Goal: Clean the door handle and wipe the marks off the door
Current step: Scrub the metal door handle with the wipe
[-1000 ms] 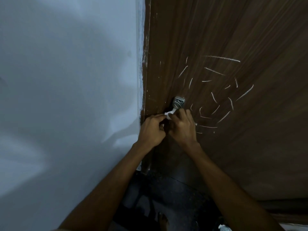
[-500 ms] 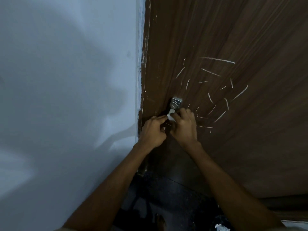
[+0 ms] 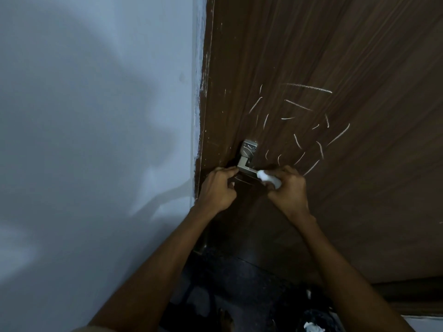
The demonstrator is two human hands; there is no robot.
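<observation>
A dark brown wood-grain door (image 3: 335, 56) carries several white chalk-like marks (image 3: 306, 87) above and right of a silver lever handle (image 3: 247, 159). My right hand (image 3: 290, 190) is closed on a small white wipe (image 3: 267, 177), which presses against the right end of the lever. My left hand (image 3: 218, 188) sits at the lever's left end, fingertips pinched at the handle near the door's edge. Whether the left fingers grip the lever itself is hard to tell in the dim light.
A pale blue-white wall (image 3: 96, 140) fills the left half, meeting the door at a rough painted edge. Below lies a dark floor (image 3: 239, 283) with a crumpled white scrap (image 3: 311, 328) near the bottom right.
My hands have come apart: the right one slid rightward along the lever with the wipe, uncovering the middle of the handle. The left hand stayed at the left end.
</observation>
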